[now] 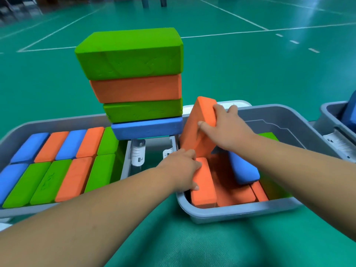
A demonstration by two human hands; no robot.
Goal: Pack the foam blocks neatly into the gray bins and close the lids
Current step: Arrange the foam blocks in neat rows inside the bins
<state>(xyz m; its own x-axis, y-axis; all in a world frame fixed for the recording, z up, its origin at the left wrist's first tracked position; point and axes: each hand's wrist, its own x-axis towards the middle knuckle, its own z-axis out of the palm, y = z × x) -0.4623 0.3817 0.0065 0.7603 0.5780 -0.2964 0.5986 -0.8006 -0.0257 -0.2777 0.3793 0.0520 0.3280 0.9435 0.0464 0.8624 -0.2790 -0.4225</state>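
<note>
Two bare forearms (96, 218) reach in from 6 o'clock over the green court floor (240, 74). The left hand (181, 168) curls its fingers round the far end of an orange foam block on edge (203, 184), which stands in the near-left corner of the right gray plastic bin (240, 211). At 12 o'clock from it, the right hand (225, 128) grips a tilted orange foam block (194, 130), thumb on the face and fingers over the top edge. A slanted blue foam block (244, 168) lies inside at 3 o'clock. At 9 o'clock the left gray plastic bin (57, 123) holds two rows of blocks. A four-block stack (134, 83) stands at 12 o'clock.
</note>
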